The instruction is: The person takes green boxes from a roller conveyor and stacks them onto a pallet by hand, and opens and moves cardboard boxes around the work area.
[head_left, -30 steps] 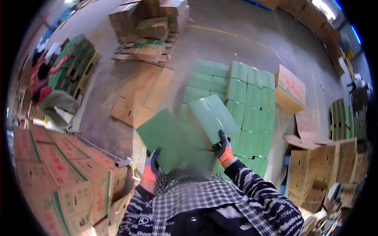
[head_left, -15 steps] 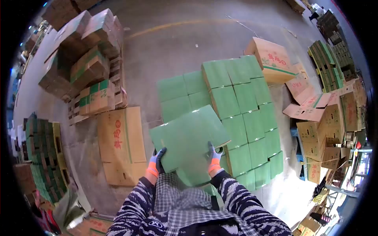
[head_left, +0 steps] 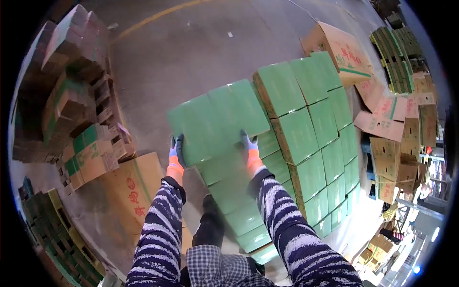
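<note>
Both hands (head_left: pixel 176 152) (head_left: pixel 248 144) at near box edges (head_left: pixel 213 152)

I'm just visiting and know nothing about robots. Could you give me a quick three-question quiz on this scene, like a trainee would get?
1. True or false: the left hand and right hand are both at green boxes.
2. What colour is the lettering on the flattened cardboard? A) blue B) red C) black
3. Fill in the blank: the dark sleeves have ____ streaks.

Key: 1. True. 2. B. 3. White.
</note>
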Tool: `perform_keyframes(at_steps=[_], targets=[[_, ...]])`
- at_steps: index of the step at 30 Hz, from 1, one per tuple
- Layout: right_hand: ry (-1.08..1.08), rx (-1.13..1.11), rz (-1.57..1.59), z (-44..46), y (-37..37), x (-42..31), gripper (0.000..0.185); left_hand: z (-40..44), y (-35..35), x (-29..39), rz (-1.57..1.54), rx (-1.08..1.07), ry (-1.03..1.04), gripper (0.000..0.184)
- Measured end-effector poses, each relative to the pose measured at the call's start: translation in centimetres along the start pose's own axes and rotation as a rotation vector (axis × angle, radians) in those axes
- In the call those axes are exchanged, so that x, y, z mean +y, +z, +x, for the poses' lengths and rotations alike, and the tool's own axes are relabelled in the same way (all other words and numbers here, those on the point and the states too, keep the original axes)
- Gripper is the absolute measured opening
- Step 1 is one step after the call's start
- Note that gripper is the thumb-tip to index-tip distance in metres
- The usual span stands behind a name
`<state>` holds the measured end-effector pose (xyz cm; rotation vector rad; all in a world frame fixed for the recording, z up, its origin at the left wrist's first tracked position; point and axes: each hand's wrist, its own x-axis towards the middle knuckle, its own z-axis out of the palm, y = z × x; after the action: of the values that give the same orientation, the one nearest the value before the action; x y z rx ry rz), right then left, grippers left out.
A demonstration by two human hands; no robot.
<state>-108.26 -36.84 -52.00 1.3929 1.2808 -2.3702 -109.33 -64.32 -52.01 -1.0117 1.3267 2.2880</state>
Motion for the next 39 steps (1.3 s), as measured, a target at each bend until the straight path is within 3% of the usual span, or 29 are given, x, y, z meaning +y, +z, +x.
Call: perform_keyframes(at_steps=[4, 7, 8, 9, 10, 12, 13, 14, 15, 16, 17, 18, 19, 22, 23, 24, 25, 26, 27, 29, 31, 34, 35, 36, 37, 38, 39], targets=[[0.106, -0.053, -0.182, 5.0, -1.2, 0.8, 0.069, 4.2, 0.3, -2.6, 0.062, 0.057, -0.05, 0.06], [0.107, -0.028, -0.306, 3.1, -1.7, 0.8, 0.073, 5.9, -0.1, -2.8, 0.115, 0.049, -0.149, 0.071], [0.094, -0.044, -0.375, 2.8, -3.1, 1.1, 0.073, 6.4, -0.4, -2.6, 0.128, 0.045, -0.169, 0.075], [-0.084, -0.118, -0.632, 1.6, -6.0, 2.7, 0.072, 6.0, -1.1, -2.2, 0.131, 0.054, -0.175, 0.077], [-0.263, -0.184, -0.888, -0.3, -9.7, 5.3, 0.071, 5.1, -1.2, -2.1, 0.137, 0.06, -0.179, 0.08], [-0.16, -0.135, -0.83, -12.5, -10.2, 0.5, 0.071, -1.2, 0.7, 0.9, 0.379, 0.171, -0.128, 0.083], [-0.111, -0.109, -0.8, -19.0, -9.9, -2.5, 0.071, -0.7, -3.3, -1.2, 0.346, 0.045, -0.067, 0.083], [-0.094, -0.068, -0.849, -23.0, -14.5, 0.5, 0.071, -4.2, -4.1, -1.3, 0.434, -0.031, -0.111, 0.081], [-0.069, 0.001, -0.919, -26.5, -20.1, 4.7, 0.07, -6.1, -4.9, -1.6, 0.375, -0.074, -0.28, 0.078], [-0.027, 0.107, -0.986, -30.5, -25.2, 7.7, 0.07, -8.1, -7.2, -2.7, 0.518, -0.133, -0.335, 0.078], [0.042, 0.231, -1.05, -34.9, -29.8, 9.8, 0.069, -15.0, -3.7, -1.0, 0.523, -0.265, -0.288, 0.081], [0.126, 0.363, -1.104, -39.2, -34.2, 10.9, 0.068, -17.0, -5.3, -1.2, 0.567, -0.29, -0.355, 0.077], [0.227, 0.509, -1.138, -44.0, -38.7, 12.0, 0.068, -18.0, -8.8, -2.1, 0.628, -0.152, -0.463, 0.075], [0.443, 0.975, -1.219, -57.3, -55.5, 14.5, 0.066, -23.3, -14.8, -4.2, 0.925, -0.011, -0.491, 0.076], [0.432, 1.154, -1.284, -60.8, -64.1, 17.8, 0.066, -24.5, -16.0, -5.0, 0.686, 0.05, -0.568, 0.058], [0.579, 1.21, -1.116, -65.4, -60.7, 7.6, 0.068, -26.4, -15.3, -5.6, 0.831, 0.019, -0.525, 0.057], [0.716, 1.33, -1.128, -68.6, -59.5, -1.7, 0.085, -29.5, -12.1, -5.9, 0.943, 0.0, -0.493, 0.056], [0.573, 1.576, -1.195, -70.7, -65.6, -0.9, 0.098, -32.2, -10.1, -7.3, 1.01, -0.024, -0.473, 0.055], [0.414, 1.816, -1.254, -73.0, -71.8, -0.3, 0.111, -34.8, -8.1, -9.0, 1.053, -0.059, -0.45, 0.054], [0.446, 1.896, -1.124, -76.8, -79.8, -5.3, 0.117, -39.9, -3.8, -13.6, 1.094, -0.148, -0.403, 0.051], [0.308, 1.951, -0.949, -79.2, -85.7, -10.3, 0.119, -45.3, 0.8, -18.9, 1.076, -0.251, -0.325, 0.049], [0.327, 1.729, -0.802, -82.8, -95.4, -8.4, 0.099, -54.8, 8.0, -29.1, 1.015, -0.484, -0.249, 0.046], [0.283, 1.671, -0.803, -83.8, -96.5, -7.2, 0.093, -59.2, 11.6, -33.5, 0.994, -0.626, -0.249, 0.045], [0.085, 1.701, -0.863, -84.3, -96.7, -5.3, 0.084, -55.7, 13.9, -42.7, 1.258, -0.721, -0.243, 0.062], [0.041, 1.654, -0.889, -85.4, -97.1, -3.8, 0.082, -62.4, 18.4, -47.6, 1.127, -0.924, -0.251, 0.038], [-0.059, 1.612, -0.939, -86.9, -97.3, -2.2, 0.082, -66.7, 21.5, -52.8, 1.043, -1.302, -0.098, 0.048], [-0.155, 1.53, -0.947, -89.4, -97.2, -1.1, 0.082, -72.3, 25.5, -56.7, 1.146, -1.397, -0.145, 0.051]])
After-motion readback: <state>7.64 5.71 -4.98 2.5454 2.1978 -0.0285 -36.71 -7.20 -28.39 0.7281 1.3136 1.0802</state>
